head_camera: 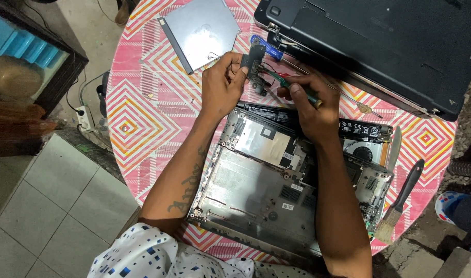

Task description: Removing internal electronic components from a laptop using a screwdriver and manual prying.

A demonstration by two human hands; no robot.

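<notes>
My left hand (222, 85) holds a small dark circuit board (255, 62) upright above the table. Gripped in my right hand (310, 105) is a green-handled screwdriver (287, 84), whose tip points at the board. Below both hands lies an opened laptop base (251, 190) with a bare metal chassis, a black battery strip (359, 127) and a fan (367, 152). A blue-handled screwdriver (266, 47) lies just beyond the board.
The round table has a pink patterned cloth (143, 103). A silver optical drive (200, 31) lies at the far left, a black laptop lid (380, 46) at the far right. A paintbrush (403, 198) rests at the right edge. A power strip (83, 116) sits on the floor.
</notes>
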